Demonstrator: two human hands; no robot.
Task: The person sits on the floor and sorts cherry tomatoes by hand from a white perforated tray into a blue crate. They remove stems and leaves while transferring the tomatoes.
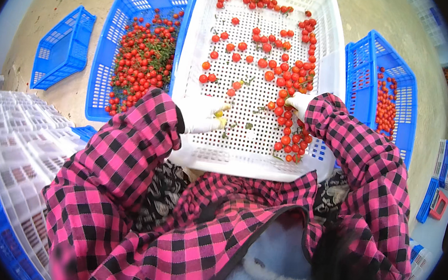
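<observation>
A white perforated plastic crate lies in front of me, with loose red cherry tomatoes spread over its floor. My left hand, in a white glove with yellowed fingertips, is low over the crate's left part. Between its fingers shows a small yellow cherry tomato. My right hand, also gloved, reaches in at the right side, its fingertips against a dense row of tomatoes; whether they grip one is hidden. Bits of green stem lie on the crate floor between my hands.
Left of the white crate, a blue crate holds many tomatoes with green stems. Farther left is a smaller blue crate. Another blue crate at right contains loose tomatoes. Stacked white crates stand at my left side.
</observation>
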